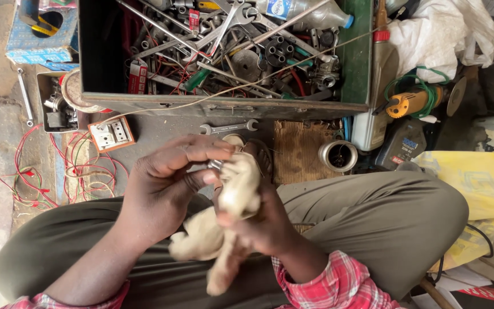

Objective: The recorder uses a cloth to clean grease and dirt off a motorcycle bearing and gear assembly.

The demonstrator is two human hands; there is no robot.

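Nearest the camera, above the person's olive-trousered lap, the right hand (258, 220) is wrapped around a cream-coloured rag (232, 209), its fingers curled tight into the cloth so that the rag bunches up above the knuckles and trails down past the red plaid cuff (321, 280). The left hand (170, 183) comes in from the side and meets the top of the rag — thumb and forefinger pressed together, pinching a small metal part (215, 165) that peeks out, grey and shiny, just where the cloth ends; what kind of part it is cannot be told. Just beyond the rag, on the ground, lies an open-ended spanner (228, 128), flat, and past it stands the long green metal toolbox (224, 54), open and crammed with spanners, rods, sockets and red wire. Taking the toolbox as the mark: close under its front wall, toward the left hand's side, sits a square electrical socket plate (111, 134) on an orange backing, with loops of red wire (47, 171) strewn beside it; under the front wall toward the right hand's side are a brown ribbed mat (295, 150) and a short metal cylinder (337, 155) standing on end — beyond those, at the box's end, a yellow angle grinder (415, 102) with a green cord, near a white plastic bag (447, 31).
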